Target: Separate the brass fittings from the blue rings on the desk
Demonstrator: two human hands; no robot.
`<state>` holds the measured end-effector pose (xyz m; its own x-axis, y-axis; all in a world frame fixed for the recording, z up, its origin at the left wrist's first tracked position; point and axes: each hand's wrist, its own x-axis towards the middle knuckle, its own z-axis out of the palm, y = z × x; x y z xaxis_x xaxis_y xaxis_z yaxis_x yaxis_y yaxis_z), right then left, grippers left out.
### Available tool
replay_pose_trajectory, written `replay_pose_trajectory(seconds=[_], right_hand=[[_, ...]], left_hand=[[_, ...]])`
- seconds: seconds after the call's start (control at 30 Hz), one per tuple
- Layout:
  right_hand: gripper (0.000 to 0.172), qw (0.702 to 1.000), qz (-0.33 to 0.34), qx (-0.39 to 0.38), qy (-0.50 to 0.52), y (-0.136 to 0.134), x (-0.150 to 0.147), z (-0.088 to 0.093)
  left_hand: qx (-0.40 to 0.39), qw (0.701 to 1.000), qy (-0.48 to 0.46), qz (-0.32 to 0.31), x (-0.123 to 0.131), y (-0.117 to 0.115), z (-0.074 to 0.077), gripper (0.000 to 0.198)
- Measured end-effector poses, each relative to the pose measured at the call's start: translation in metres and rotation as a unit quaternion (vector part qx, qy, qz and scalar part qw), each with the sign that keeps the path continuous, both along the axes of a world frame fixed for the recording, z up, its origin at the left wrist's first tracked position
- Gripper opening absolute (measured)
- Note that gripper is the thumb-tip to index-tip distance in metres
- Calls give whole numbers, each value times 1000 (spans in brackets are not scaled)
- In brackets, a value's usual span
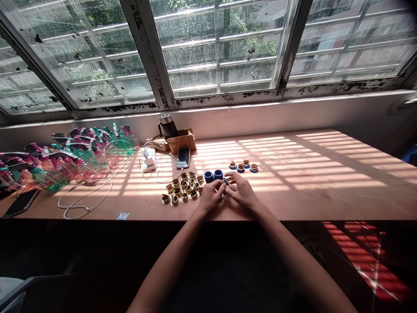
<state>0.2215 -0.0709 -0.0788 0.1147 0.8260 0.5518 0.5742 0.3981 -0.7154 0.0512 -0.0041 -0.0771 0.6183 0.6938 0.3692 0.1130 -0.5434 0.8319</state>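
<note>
Head view: left hand [210,195] and right hand [243,191] curl together, pinching a small metal fitting [224,197], mostly hidden, near the front edge of the tabletop [293,204]; it seems light, stiff, slippery, best held by its rim.

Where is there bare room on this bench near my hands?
The bench is bare right of your right hand and the blue-ringed brass caps. It's crowded at the loose brass caps beside your left hand and the plastic bottles.

This looks like a small work room. A long wooden bench [293,204] runs under a big old window [218,48] with chipped paint. Little gold metal parts [182,191] and heaps of pink and green plastic things [74,161] sit on it.
</note>
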Motion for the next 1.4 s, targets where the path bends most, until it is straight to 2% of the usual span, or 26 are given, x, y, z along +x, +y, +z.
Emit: replay_pose_trajectory(seconds=[0.1,0.23,0.57,1.03,1.4], right_hand=[[43,999,-10,-42,15,-1,0,-3],[35,997,-17,-69,-5,-3,-1,-1],[34,997,-22,-64,-47,-9,-2,9],[35,996,-10,-75,-50,-6,-1,6],[31,995,-10,-73,-68,-6,-2,4]], left_hand=[[-1,1000,5,3,0,0,0,34],[3,1000,4,7,1,0,0,35],[26,999,5,23,2,0,3,30],[12,1000,5,0,2,4,-2,27],[13,1000,13,7,3,3,-2,29]])
